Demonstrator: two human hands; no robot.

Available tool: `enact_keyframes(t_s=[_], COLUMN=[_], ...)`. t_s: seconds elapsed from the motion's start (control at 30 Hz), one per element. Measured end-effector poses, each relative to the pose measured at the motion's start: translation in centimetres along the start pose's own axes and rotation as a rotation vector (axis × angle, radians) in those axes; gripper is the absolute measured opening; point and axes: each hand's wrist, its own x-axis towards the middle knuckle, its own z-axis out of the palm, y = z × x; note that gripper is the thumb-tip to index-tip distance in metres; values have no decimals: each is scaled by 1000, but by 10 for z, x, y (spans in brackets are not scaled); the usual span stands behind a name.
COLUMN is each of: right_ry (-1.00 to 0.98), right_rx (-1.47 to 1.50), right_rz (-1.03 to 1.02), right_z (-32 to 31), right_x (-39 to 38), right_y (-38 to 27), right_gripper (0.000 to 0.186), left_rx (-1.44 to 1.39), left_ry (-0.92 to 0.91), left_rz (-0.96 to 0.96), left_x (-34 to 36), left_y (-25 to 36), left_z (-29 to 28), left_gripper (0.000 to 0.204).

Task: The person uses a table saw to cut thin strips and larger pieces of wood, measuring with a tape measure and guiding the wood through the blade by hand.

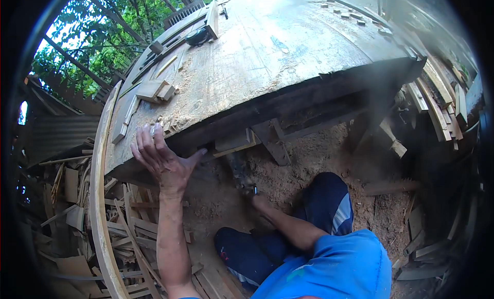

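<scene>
My left hand (163, 162) reaches up to the near left corner of a large wooden workbench (247, 67). Its fingertips rest on the dusty top by the edge, with the thumb stretched out to the right along the front. Low beneath the bench front, my right hand (253, 196) is closed round a dark, long object (238, 170) with a shiny bit at my end. Its far end goes into shade under the bench, so its kind cannot be made out. Above it, a short board (232, 142) is fixed beneath the bench top.
Small wood blocks (156, 91) and sawdust lie on the bench's left part. A long pale plank (98, 196) stands along its left side. Scrap wood (134, 222) heaps up at lower left, and stacked boards (437, 103) lean at right. Sawdust (309, 150) covers the ground.
</scene>
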Motion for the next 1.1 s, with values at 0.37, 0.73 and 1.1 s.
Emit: enact_keyframes(t_s=[0.37,0.73,1.1], right_ry=[-187,-403,-471], right_rx=[16,98,217], right_rz=[-40,94,163], right_z=[-9,-15,-26], right_x=[-37,-73,-69], right_y=[-33,-59,-53], right_gripper=[17,26,19], left_rx=[54,170,181], left_ry=[54,74,34], left_rz=[-4,-22,-73], left_x=[-1,-3,-14], left_y=[-7,-22,-19], left_z=[-7,-16,-16], left_gripper=[116,117,122])
